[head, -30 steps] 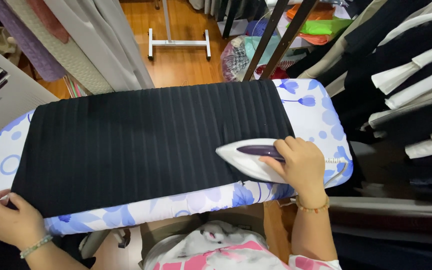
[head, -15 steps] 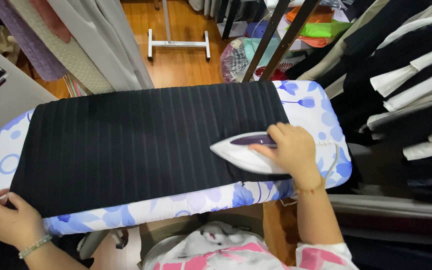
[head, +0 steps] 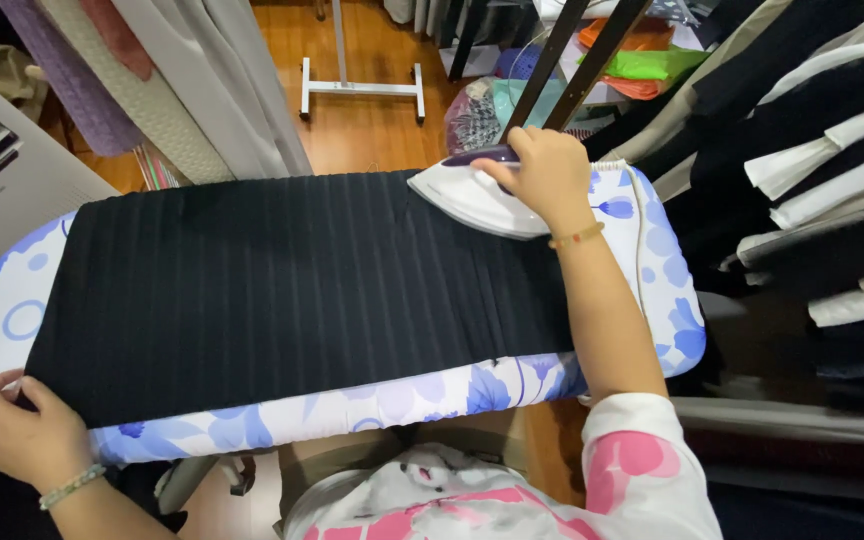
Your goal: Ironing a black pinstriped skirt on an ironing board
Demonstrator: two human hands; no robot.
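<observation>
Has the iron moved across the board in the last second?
Yes. The iron, held by the right hand, moved from the near edge of the ironing board to its far edge.

Head view, steeply downward, seemingly close.

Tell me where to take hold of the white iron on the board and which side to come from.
Take the iron by its dark handle along the top, coming down from above at the rear. Its flat sole lies on the black pleated fabric and its tip points left, so only the handle is safe to grip. The right hand already wraps it this way.
</observation>
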